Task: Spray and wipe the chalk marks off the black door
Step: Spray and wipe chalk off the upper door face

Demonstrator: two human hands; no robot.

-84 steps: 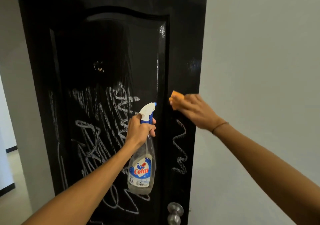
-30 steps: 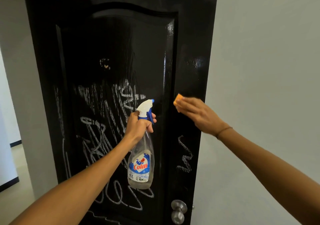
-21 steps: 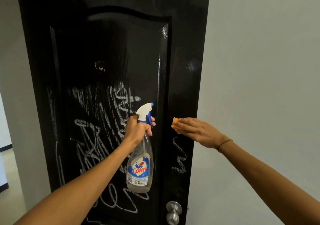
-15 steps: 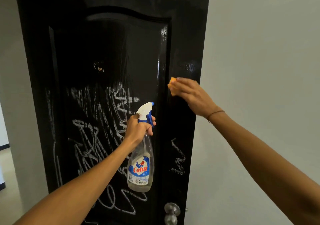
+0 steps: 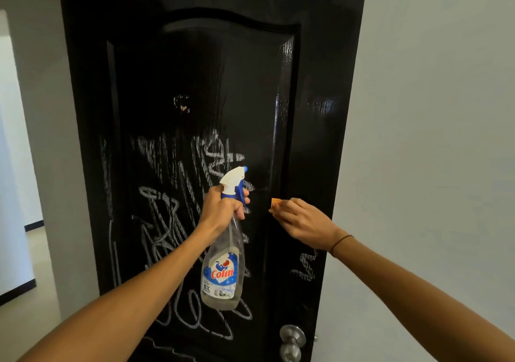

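On my feed, 2 bare hands work a black door point(image 5: 211, 63) scrawled with white chalk marks point(image 5: 167, 208). The left hand point(image 5: 223, 208) grips the neck of a clear spray bottle point(image 5: 223, 272), fingers curled round it below the white and blue trigger head, which points toward the door; the bottle hangs below the fist, its blue "Colin" label facing me. Just to the right of it, the right hand point(image 5: 303, 222) presses an orange cloth point(image 5: 276, 203) against the door's right stile, fingers bent over it so only 1 corner shows past the fingertips. I cannot tell how much cloth sits under the palm. Most scribbles lie left of and below the left hand; a smaller zigzag patch shows below the right wrist, which wears a thin dark band point(image 5: 341, 243). A metal doorknob point(image 5: 291, 342) sits well below both hands, and a pale wall point(image 5: 432, 138) fills the view to their right.
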